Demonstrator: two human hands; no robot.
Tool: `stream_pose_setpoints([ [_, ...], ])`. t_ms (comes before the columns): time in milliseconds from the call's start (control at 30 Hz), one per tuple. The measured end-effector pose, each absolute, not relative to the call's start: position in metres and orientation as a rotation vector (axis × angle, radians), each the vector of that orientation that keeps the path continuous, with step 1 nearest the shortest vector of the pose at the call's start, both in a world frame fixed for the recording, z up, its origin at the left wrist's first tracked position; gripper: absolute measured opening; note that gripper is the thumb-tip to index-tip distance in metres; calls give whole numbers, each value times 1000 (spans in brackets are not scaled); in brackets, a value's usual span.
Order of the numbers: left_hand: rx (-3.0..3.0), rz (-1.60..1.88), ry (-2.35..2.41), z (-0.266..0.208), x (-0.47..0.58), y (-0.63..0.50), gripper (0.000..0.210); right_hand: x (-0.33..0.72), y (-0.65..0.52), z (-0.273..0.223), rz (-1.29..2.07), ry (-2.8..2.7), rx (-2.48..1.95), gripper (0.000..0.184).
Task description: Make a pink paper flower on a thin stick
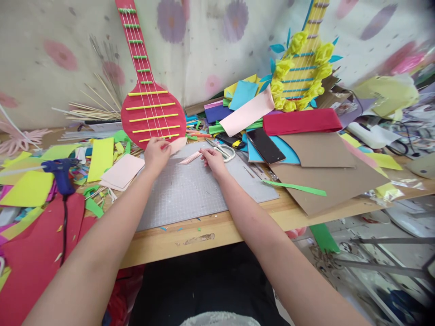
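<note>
My left hand (pixel 157 156) is closed on a small pale pink paper piece (pixel 178 145), just below the red paper guitar (pixel 152 117) with yellow and green bars and white strings. Over the grey cutting mat (pixel 190 194), my right hand (pixel 213 159) pinches a narrow, pleated-looking pink paper strip (pixel 190 158). The two pink pieces are apart from each other. White-handled scissors (pixel 227 153) lie right behind my right hand, their blades partly hidden. A stack of pink paper sheets (pixel 123 170) rests left of the mat.
A blue glue gun (pixel 61 174) with its cord stands at left among yellow and red paper scraps. On the right are a black phone (pixel 266 146), brown cardboard (pixel 329 181) and a red crepe roll (pixel 302 122). A yellow flowered paper guitar (pixel 301 74) leans behind.
</note>
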State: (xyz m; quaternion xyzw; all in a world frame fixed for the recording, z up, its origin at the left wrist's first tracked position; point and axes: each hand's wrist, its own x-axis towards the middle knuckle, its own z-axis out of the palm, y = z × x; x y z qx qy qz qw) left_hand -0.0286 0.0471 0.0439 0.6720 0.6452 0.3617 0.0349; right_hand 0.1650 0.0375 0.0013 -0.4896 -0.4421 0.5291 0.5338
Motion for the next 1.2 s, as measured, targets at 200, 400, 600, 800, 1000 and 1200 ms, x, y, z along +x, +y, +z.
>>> stream_pose_setpoints([
  [200, 1101, 1343, 1477, 67, -8, 25, 12, 159, 30, 9, 1516, -1102, -1004, 29],
  [400, 949, 1224, 1369, 39, 6, 8, 12, 144, 17, 13, 1606, -1188, -985, 35],
  [600, 1151, 1243, 1312, 16, 4, 1, 28, 136, 17, 8, 1444, -1157, -1100, 36],
  [800, 805, 1146, 1108, 24, 4, -9, 26, 138, 20, 4, 1442, -1083, -1100, 29],
  [1000, 841, 837, 967, 22, 7, -14, 19, 143, 26, -3, 1309, -1218, -1167, 20],
  [1200, 806, 1022, 1034, 18, 7, -12, 17, 147, 27, -1, 1161, -1237, -1248, 16],
])
